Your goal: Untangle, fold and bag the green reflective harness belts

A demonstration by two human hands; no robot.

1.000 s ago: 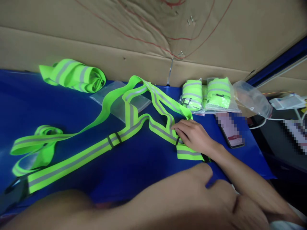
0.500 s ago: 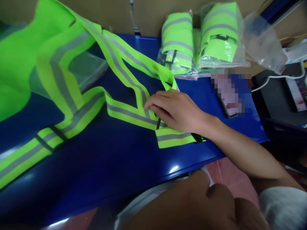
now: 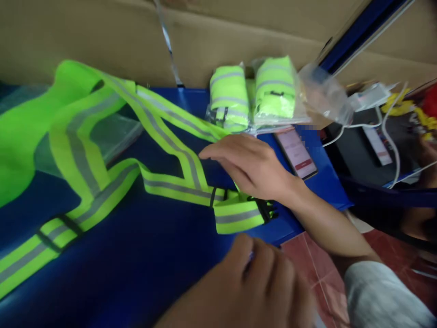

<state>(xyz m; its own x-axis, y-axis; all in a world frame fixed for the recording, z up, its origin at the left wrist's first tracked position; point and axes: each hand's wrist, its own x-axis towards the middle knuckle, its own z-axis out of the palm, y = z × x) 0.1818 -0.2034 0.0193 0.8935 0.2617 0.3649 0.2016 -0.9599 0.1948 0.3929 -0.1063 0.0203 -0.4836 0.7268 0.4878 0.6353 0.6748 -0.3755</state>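
A neon-green reflective strap harness (image 3: 170, 141) lies spread over the blue table (image 3: 143, 255). Its folded end (image 3: 235, 217) carries a black buckle (image 3: 266, 210) and a black slider (image 3: 213, 197). My right hand (image 3: 252, 168) hovers just above that end, fingers stretched out, holding nothing. My left hand (image 3: 262, 282) is close to the camera at the bottom, blurred, over the table's front edge. Its fingers are curled together, and I cannot see whether anything is in them.
Two rolled green harnesses in clear bags (image 3: 252, 93) stand at the back against a cardboard wall (image 3: 102, 41). A phone (image 3: 296, 152) lies beside them, with an empty plastic bag (image 3: 324, 98) and white cables (image 3: 385, 123) to the right. Red floor tiles (image 3: 317, 269) show below the table edge.
My right hand has lifted off the strap end and opened, uncovering the buckle and slider. My left hand has come forward to the table edge. The view has swung to the right.
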